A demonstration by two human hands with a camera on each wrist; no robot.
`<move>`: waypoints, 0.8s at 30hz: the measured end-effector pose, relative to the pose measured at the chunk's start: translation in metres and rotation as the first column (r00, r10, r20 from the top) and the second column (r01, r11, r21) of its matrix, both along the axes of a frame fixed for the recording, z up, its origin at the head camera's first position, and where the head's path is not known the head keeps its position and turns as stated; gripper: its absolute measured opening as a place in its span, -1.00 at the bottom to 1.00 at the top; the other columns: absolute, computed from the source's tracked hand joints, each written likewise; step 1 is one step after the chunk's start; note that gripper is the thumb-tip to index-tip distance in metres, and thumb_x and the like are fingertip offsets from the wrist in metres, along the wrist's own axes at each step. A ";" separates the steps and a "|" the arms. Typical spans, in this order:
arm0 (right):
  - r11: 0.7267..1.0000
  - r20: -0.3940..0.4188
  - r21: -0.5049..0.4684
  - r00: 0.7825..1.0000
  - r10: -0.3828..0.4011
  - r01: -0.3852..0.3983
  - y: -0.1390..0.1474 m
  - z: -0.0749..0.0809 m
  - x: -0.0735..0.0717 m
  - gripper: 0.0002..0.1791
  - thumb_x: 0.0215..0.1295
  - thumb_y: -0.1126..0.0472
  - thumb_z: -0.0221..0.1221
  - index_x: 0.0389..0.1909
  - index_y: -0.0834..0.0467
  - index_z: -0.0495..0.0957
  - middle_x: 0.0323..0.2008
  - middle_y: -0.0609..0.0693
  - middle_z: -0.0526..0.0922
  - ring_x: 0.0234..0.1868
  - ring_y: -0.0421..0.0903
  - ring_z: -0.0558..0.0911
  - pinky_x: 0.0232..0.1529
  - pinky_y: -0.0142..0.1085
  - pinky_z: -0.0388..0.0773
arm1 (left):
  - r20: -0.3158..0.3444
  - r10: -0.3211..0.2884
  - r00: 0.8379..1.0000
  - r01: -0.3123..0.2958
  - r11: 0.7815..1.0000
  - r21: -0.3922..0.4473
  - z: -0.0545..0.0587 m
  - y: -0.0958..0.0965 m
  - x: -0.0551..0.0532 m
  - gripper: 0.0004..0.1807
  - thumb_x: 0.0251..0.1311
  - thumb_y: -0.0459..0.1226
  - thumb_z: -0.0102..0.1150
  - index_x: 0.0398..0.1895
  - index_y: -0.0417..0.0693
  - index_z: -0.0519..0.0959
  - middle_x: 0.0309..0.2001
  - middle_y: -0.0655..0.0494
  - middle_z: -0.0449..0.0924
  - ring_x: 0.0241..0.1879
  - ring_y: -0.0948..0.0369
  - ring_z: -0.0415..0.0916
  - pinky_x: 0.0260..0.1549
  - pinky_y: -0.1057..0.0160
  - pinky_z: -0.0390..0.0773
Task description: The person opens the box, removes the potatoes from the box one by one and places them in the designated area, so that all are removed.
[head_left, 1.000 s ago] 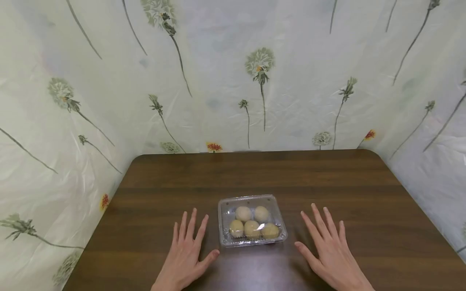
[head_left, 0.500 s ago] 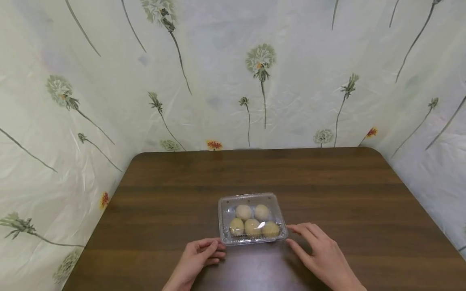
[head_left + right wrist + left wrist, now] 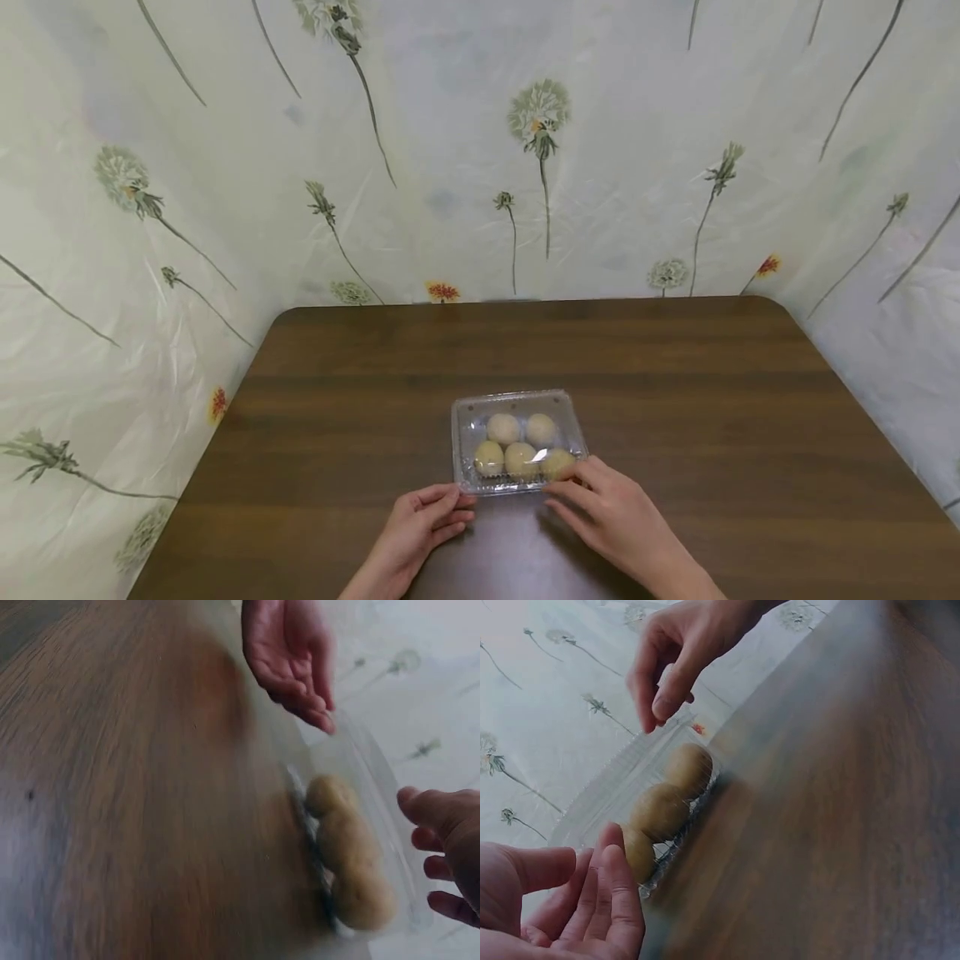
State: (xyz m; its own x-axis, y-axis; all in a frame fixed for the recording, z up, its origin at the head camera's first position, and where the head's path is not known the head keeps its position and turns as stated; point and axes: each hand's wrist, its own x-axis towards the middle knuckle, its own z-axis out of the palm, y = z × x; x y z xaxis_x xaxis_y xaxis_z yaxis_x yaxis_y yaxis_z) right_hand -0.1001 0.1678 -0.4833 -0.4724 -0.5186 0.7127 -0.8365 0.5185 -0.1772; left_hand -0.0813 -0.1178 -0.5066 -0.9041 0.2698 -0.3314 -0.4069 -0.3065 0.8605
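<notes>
A clear plastic clamshell container (image 3: 517,402) lies closed on the table, with several round pale-yellow pastries (image 3: 520,461) inside, some in pleated cups. My left hand (image 3: 416,529) pinches its front left corner between thumb and fingers; the left wrist view shows the fingertips (image 3: 613,855) at that edge. Over the front right part is my right hand (image 3: 618,518), its fingers bent and apart. In the right wrist view the right thumb (image 3: 427,806) stands beside the lid. Whether the right fingertips touch the plastic I cannot tell.
The dark wooden table (image 3: 360,400) extends around the container on all sides. Behind it and at both sides hangs a pale sheet (image 3: 450,167) printed with dandelions.
Both hands came in from flat, spread positions beside the container. The left took hold of the front left corner. The right passed from the right side to over the front right.
</notes>
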 end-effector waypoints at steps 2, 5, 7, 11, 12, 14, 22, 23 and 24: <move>0.999 0.009 0.034 1.000 -0.004 0.004 -0.004 0.001 -0.001 -0.79 0.39 0.03 0.18 -0.23 0.04 0.71 -0.23 -0.19 0.58 -0.28 -0.24 0.53 -0.31 -0.38 0.53 | 0.012 0.011 1.000 -0.011 1.000 0.004 0.001 0.000 -0.001 -0.65 0.34 -0.27 0.18 0.06 -0.37 0.55 -0.11 -0.12 0.67 -0.22 0.18 0.65 -0.14 0.28 0.63; 0.997 0.030 0.076 0.999 -0.032 0.029 -0.009 0.003 -0.002 -0.82 0.34 0.04 0.23 -0.20 0.03 0.71 -0.25 -0.19 0.57 -0.30 -0.23 0.53 -0.31 -0.35 0.54 | 0.022 0.041 0.999 -0.041 0.999 0.007 0.003 0.001 -0.003 -0.68 0.31 -0.29 0.21 0.02 -0.37 0.56 -0.15 -0.10 0.68 -0.25 0.19 0.65 -0.18 0.30 0.64; 0.994 0.043 0.096 0.997 -0.057 0.053 -0.012 0.004 -0.003 -0.84 0.28 0.07 0.28 -0.20 0.02 0.71 -0.26 -0.19 0.55 -0.32 -0.24 0.53 -0.31 -0.34 0.54 | 0.016 0.063 0.998 -0.063 0.998 0.002 0.005 0.002 -0.005 -0.70 0.30 -0.31 0.22 -0.02 -0.38 0.56 -0.18 -0.10 0.69 -0.27 0.19 0.66 -0.20 0.31 0.64; 0.992 0.052 0.097 0.995 -0.086 0.080 -0.016 0.004 -0.005 -0.85 0.13 0.14 0.37 -0.26 0.01 0.70 -0.31 -0.20 0.52 -0.36 -0.25 0.51 -0.34 -0.35 0.54 | -0.028 0.091 0.995 -0.092 0.995 -0.041 0.006 0.007 -0.009 -0.78 0.26 -0.36 0.20 -0.12 -0.38 0.57 -0.25 -0.12 0.69 -0.32 0.20 0.66 -0.25 0.32 0.65; 0.992 0.049 0.091 0.995 -0.088 0.084 -0.017 0.003 -0.005 -0.85 0.10 0.15 0.38 -0.27 0.01 0.70 -0.32 -0.20 0.52 -0.37 -0.25 0.51 -0.35 -0.36 0.54 | -0.038 0.096 0.995 -0.098 0.994 -0.055 0.006 0.008 -0.009 -0.79 0.25 -0.37 0.19 -0.14 -0.38 0.58 -0.26 -0.13 0.69 -0.34 0.21 0.66 -0.27 0.33 0.65; 0.994 0.037 0.073 0.995 -0.089 0.086 -0.019 0.001 -0.006 -0.85 0.07 0.18 0.38 -0.30 0.02 0.69 -0.33 -0.20 0.52 -0.39 -0.24 0.52 -0.36 -0.36 0.54 | -0.060 0.105 0.993 -0.110 0.990 -0.083 0.005 0.011 -0.010 -0.82 0.24 -0.39 0.17 -0.18 -0.38 0.58 -0.28 -0.16 0.69 -0.38 0.22 0.65 -0.30 0.33 0.66; 0.993 -0.016 0.080 0.996 -0.090 0.091 -0.026 -0.004 -0.008 -0.91 0.30 0.14 0.23 -0.35 0.06 0.64 -0.33 -0.15 0.54 -0.41 -0.18 0.57 -0.39 -0.31 0.57 | -0.083 0.161 0.984 -0.171 0.975 -0.143 0.006 0.017 -0.008 -0.84 0.18 -0.47 0.10 -0.22 -0.44 0.57 -0.34 -0.19 0.70 -0.45 0.19 0.66 -0.37 0.30 0.68; 0.992 -0.021 0.085 0.996 -0.088 0.090 -0.026 -0.004 -0.008 -0.89 0.32 0.13 0.21 -0.35 0.06 0.63 -0.33 -0.15 0.54 -0.41 -0.17 0.57 -0.39 -0.30 0.57 | -0.081 0.173 0.982 -0.183 0.972 -0.148 0.006 0.018 -0.008 -0.83 0.17 -0.48 0.10 -0.21 -0.45 0.56 -0.35 -0.19 0.70 -0.46 0.18 0.66 -0.37 0.29 0.68; 0.992 -0.023 0.088 0.996 -0.088 0.090 -0.026 -0.004 -0.007 -0.88 0.34 0.13 0.20 -0.35 0.07 0.63 -0.34 -0.14 0.54 -0.41 -0.17 0.56 -0.39 -0.30 0.56 | -0.077 0.186 0.979 -0.196 0.969 -0.152 0.006 0.018 -0.007 -0.83 0.17 -0.48 0.09 -0.21 -0.46 0.57 -0.36 -0.18 0.70 -0.46 0.18 0.67 -0.37 0.28 0.69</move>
State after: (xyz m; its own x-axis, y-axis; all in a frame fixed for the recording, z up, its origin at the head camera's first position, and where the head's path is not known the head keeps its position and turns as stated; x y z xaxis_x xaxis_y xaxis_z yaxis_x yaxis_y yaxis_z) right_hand -0.1075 0.1413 -0.4873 -0.5060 -0.5366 0.6753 -0.7892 0.6039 -0.1115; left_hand -0.0887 -0.0994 -0.5008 -0.9538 0.0387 -0.2980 -0.2986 -0.2319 0.9258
